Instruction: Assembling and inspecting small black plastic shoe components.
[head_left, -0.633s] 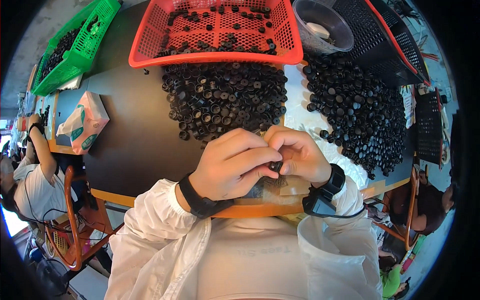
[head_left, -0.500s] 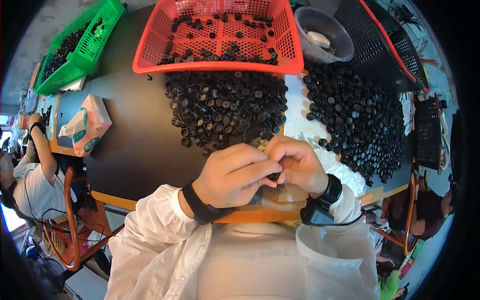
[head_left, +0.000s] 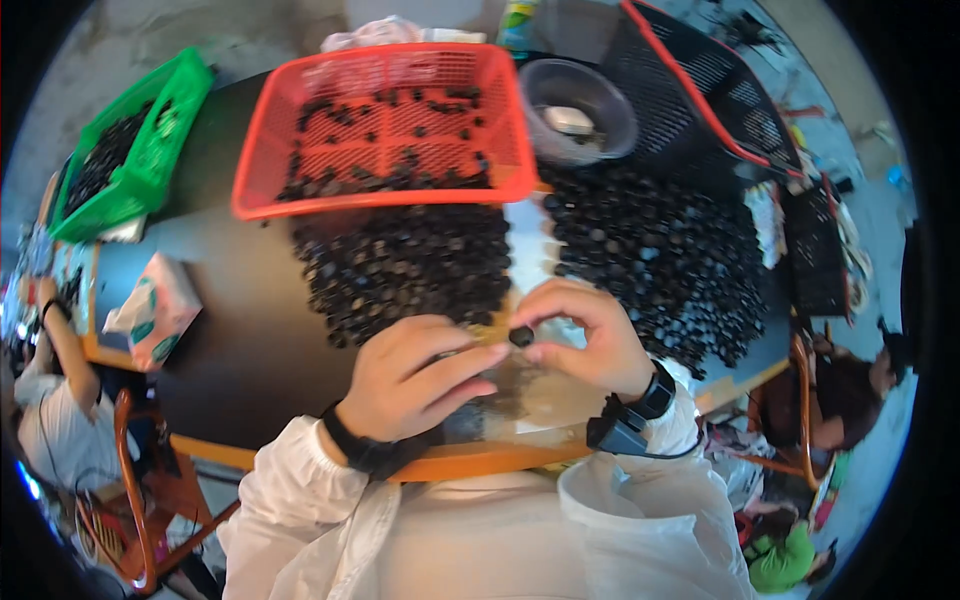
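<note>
My right hand [head_left: 590, 340] pinches a small round black cap [head_left: 521, 336] between thumb and forefinger, just above the table's near edge. Beside it, my left hand [head_left: 408, 378] has its fingers stretched out and slightly apart, with the forefinger's tip close to the cap. Its thumb is mostly hidden behind the fingers. Beyond my left hand lies a heap of small black round parts [head_left: 400, 275]. A second heap, of smooth black caps [head_left: 660, 265], spreads out beyond my right hand, partly on a white sheet.
A red basket [head_left: 385, 205] holding loose black parts stands behind the left heap. To its right are a clear tub [head_left: 610, 145] and a black basket [head_left: 655, 110]. At left are a green basket [head_left: 170, 140] and a tissue pack [head_left: 165, 315]. Other people sit at both sides.
My hands were pressed together around a small black part; now they have separated a little, and the cap shows in my right fingertips. The whole view has shifted and is blurred.
</note>
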